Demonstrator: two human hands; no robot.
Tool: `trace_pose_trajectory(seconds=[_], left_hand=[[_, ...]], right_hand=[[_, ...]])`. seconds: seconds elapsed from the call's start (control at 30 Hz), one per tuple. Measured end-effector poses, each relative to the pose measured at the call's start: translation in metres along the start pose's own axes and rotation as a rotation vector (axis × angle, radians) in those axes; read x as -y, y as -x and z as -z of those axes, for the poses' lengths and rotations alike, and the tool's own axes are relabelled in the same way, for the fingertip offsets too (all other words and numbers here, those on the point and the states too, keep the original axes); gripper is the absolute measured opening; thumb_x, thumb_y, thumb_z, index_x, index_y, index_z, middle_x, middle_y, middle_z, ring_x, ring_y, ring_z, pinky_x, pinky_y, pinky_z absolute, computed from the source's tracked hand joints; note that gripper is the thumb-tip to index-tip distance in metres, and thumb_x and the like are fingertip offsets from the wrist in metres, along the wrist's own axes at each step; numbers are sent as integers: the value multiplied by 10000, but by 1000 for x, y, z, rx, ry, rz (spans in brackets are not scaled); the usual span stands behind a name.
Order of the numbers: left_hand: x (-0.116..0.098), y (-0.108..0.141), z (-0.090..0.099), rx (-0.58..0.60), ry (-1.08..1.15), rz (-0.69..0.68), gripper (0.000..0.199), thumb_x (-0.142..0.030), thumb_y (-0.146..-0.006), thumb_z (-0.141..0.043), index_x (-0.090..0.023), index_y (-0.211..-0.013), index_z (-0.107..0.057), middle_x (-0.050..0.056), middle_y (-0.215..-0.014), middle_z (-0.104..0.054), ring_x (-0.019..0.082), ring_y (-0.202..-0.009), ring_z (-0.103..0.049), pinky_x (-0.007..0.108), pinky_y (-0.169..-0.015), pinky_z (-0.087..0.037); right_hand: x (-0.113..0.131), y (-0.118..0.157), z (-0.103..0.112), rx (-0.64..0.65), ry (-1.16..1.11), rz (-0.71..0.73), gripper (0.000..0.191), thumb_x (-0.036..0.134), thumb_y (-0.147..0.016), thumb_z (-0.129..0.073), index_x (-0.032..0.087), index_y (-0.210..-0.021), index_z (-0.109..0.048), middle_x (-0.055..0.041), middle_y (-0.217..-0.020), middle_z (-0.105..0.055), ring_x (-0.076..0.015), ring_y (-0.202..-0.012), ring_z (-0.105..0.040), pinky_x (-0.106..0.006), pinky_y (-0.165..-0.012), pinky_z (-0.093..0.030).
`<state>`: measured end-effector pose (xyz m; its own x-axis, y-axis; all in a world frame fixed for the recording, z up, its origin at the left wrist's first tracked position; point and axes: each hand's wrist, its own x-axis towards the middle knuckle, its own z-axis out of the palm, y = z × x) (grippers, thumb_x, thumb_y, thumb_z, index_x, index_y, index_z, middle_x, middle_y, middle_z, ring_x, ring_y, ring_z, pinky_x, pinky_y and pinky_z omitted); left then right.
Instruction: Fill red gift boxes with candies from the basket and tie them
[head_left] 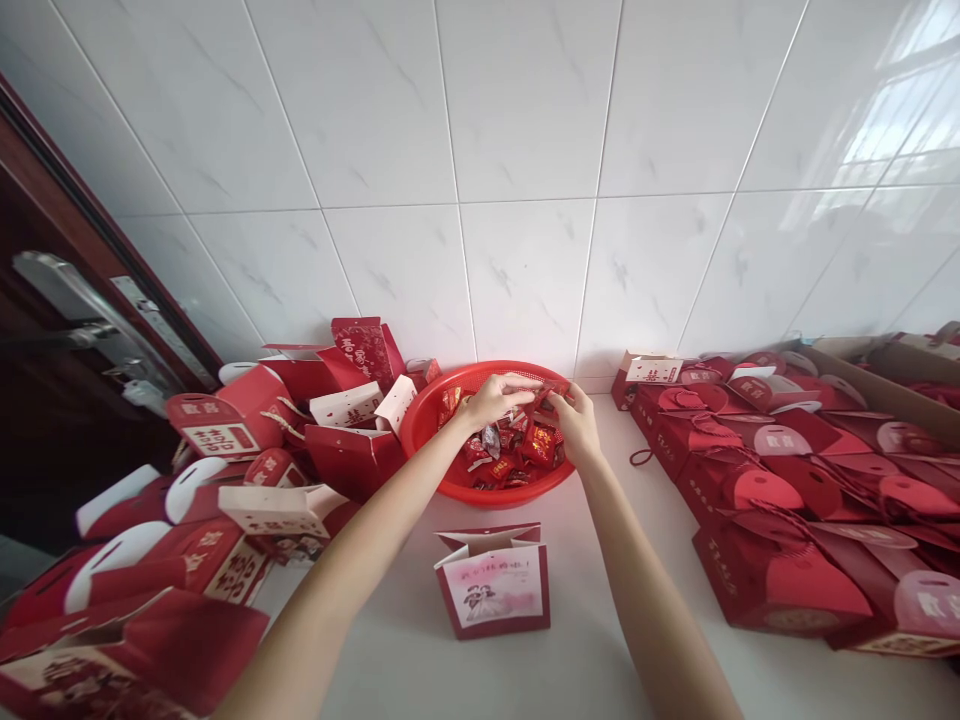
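Both hands are over a red plastic basket (495,497) of wrapped candies (491,440). My left hand (499,398) has its fingers stretched out to the right, above the candies; nothing shows gripped in it. My right hand (574,412) pinches at a small red wrapped piece (541,400) near the basket's back right rim, its fingertips close to those of my left hand. In front of the basket a small red gift box (493,590) with a pink and white printed front stands upright, its top open.
Open red boxes and bags (352,455) crowd the left side, near a dark door with a metal handle (75,290). Rows of closed red boxes (780,490) fill the right, beside a cardboard carton (847,370). A tiled wall (525,270) rises behind.
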<state>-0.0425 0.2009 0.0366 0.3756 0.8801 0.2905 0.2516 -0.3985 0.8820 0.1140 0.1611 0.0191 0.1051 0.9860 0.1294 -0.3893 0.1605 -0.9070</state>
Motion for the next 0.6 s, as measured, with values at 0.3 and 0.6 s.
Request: trace_pose_trajectory(seconds=[0.3,0.6], left_hand=[[-2,4,-1,9,-29,129,523,-222,-806,-767,-140,-1307,-638,102,-1034,-741,215,-962,-693,346,-861,-559],[-4,-8,55,-125,-478,362,318,-182,-811,-637,-141,-1112,-732,107,-1079,-759,229,-1005,-702,306,-889,-520]], right_hand=[[7,6,-2,62,4,-20,315,344,-587,-828,201,-807,-654,-1,-781,-704,-177,-738,-663,-277,-621,-559],[12,5,0,-6,-154,-72,386,408,-553,-862,200,-781,-631,17,-700,-663,-160,-643,-643,-286,-579,-568]])
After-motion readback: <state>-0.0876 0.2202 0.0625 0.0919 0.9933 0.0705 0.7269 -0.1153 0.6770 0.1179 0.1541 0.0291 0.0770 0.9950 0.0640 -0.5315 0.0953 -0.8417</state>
